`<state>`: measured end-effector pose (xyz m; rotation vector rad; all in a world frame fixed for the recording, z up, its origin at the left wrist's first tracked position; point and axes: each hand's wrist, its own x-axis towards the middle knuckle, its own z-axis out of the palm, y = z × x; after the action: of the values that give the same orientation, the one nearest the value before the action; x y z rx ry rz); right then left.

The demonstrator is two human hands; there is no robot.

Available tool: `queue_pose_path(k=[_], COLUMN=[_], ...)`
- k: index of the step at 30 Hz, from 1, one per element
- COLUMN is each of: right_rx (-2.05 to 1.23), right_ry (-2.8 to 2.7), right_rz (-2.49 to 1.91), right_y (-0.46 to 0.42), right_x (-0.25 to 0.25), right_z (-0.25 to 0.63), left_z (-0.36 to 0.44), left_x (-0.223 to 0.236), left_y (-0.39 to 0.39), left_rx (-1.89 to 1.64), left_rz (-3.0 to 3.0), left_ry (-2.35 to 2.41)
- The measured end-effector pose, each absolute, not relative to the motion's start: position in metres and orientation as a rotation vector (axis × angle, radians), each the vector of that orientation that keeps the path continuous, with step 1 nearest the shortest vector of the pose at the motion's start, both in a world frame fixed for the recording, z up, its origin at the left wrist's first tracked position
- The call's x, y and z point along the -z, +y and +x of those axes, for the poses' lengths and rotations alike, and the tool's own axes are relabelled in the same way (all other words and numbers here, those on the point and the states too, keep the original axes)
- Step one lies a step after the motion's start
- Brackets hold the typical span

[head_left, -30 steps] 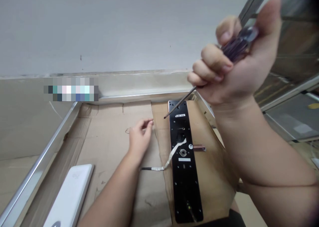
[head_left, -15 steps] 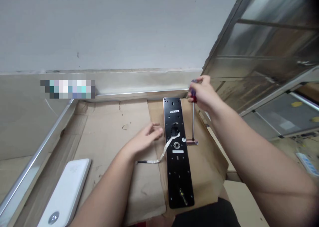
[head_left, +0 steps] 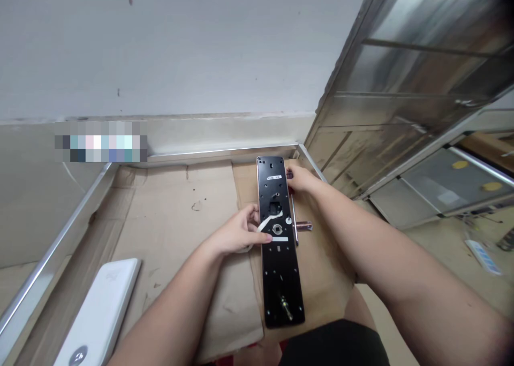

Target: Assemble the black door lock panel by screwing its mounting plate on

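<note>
A long black panel of a door lock point(head_left: 282, 280) lies with its inner side up, showing screw holes, a square socket and a spindle. My left hand point(head_left: 243, 229) grips its left edge, thumb on the face beside a white label. A white cable point(head_left: 268, 221) runs from the panel's opening to that hand. On the right, my right hand point(head_left: 303, 178) is closed around a screwdriver point(head_left: 294, 219); its handle is mostly hidden. The shaft points down along the panel's right edge. A copper-coloured lever handle point(head_left: 305, 226) sticks out on that side.
Brown cardboard point(head_left: 172, 221) covers the work surface, bordered by a metal rim point(head_left: 225, 151). A white oblong cover point(head_left: 100, 307) lies at the lower left. The wall rises behind, and metal-faced panels point(head_left: 401, 71) stand at the right. A power strip point(head_left: 484, 256) is on the floor.
My left hand has moved onto the panel's left edge and the cable. My right hand has come down with the screwdriver, from above the lever handle to beside the panel's right edge.
</note>
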<state>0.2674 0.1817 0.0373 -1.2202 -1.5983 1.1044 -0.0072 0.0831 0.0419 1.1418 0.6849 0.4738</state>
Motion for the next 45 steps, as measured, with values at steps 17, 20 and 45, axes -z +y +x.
queue_pose_path(k=[17,20,45], right_rx=[-0.644,-0.642,-0.642], right_ry=[-2.253,-2.269,-2.303], right_rz=[-2.273,-2.277,-2.263], right_y=[0.186,0.186,0.177], right_x=[-0.051,-0.053,-0.056], right_z=[0.257,0.257,0.251], left_z=[-0.022,-0.021,-0.013], left_x=[-0.053,-0.053,-0.041], left_y=[0.102,0.102,0.09], left_rx=[-0.624,-0.617,-0.667], left_rz=[1.098,1.106,1.332], left_ry=[0.82,0.823,0.77])
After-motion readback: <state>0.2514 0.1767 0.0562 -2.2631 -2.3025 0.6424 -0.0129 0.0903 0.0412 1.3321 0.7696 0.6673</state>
